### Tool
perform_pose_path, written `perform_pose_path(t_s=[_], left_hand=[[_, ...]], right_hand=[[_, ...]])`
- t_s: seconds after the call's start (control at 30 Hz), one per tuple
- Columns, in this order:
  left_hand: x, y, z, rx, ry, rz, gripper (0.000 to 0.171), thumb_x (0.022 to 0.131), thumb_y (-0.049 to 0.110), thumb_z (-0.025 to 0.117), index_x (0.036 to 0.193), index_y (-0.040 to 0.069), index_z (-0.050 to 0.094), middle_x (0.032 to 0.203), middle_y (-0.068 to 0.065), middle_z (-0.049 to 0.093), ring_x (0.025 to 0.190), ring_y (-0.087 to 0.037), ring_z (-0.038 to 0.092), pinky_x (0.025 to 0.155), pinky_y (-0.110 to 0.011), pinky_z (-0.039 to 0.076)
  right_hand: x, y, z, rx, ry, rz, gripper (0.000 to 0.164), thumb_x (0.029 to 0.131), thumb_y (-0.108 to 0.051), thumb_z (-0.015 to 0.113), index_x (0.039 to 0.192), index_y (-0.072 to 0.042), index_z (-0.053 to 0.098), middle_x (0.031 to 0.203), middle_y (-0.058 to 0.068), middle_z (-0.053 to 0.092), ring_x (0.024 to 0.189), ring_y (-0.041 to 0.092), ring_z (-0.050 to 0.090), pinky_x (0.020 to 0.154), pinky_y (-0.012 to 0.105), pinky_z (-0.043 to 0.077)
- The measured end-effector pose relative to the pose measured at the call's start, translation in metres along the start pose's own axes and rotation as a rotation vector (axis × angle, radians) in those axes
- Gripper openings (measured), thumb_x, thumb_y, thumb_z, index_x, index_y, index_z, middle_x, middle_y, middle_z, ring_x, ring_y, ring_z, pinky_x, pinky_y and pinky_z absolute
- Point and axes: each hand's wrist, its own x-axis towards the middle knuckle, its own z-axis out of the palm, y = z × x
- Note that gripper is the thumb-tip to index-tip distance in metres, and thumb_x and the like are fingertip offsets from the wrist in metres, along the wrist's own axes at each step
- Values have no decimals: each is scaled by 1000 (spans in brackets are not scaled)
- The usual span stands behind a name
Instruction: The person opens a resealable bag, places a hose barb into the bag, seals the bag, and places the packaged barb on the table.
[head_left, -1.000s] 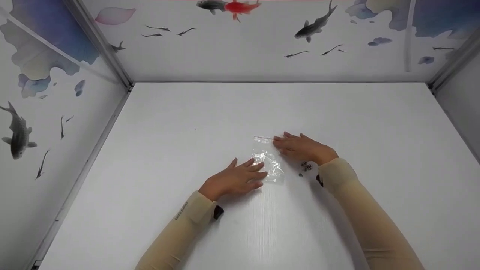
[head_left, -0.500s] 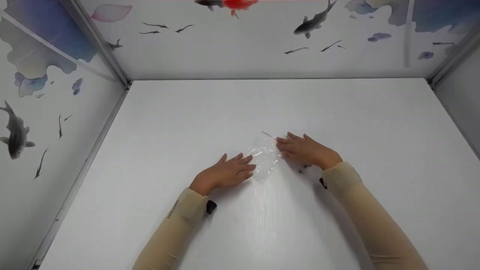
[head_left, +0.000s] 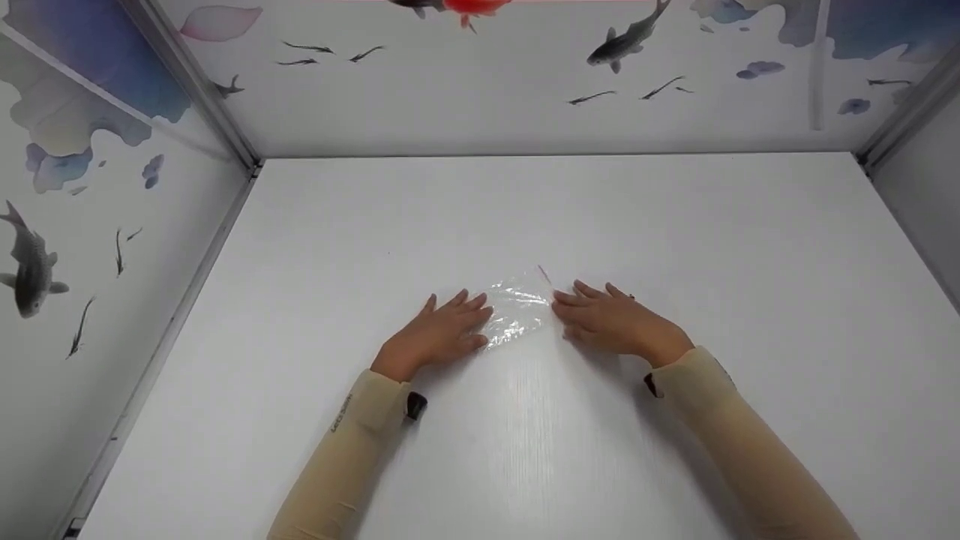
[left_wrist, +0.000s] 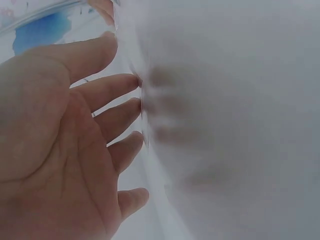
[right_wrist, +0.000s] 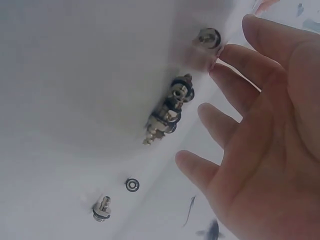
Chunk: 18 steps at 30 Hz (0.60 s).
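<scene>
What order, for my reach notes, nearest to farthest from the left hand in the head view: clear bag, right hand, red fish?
1. Clear bag, just to the right.
2. Right hand, past the bag.
3. Red fish, on the back wall.

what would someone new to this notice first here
Probably the shiny clear plastic bag, lying on the white table between the left hand and the right hand. Next, the small metal fittings on the table near the right hand, plain in its wrist view. Then the red fish on the back wall.
</scene>
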Motion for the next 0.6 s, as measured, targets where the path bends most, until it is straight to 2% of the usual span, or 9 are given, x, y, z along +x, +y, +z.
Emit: perform_pose_path(t_s=[0.23,0.6], left_hand=[[4,-5,-9,24,-35,-39,56,98,30,52,151,26,32,160,7,19,150,-18,8,118,-52,3],[6,-16,-16,-61,-41,-49,59,95,14,58,147,29,38,159,7,20,150,-18,5,118,-53,-1]], right_hand=[[-7,-11,6,-26,21,-28,54,101,-36,45,149,-14,36,156,3,31,147,33,19,114,60,14],[-16,-23,19,-43,87,-83,51,100,-35,48,147,-15,41,153,5,38,144,36,25,112,61,20]])
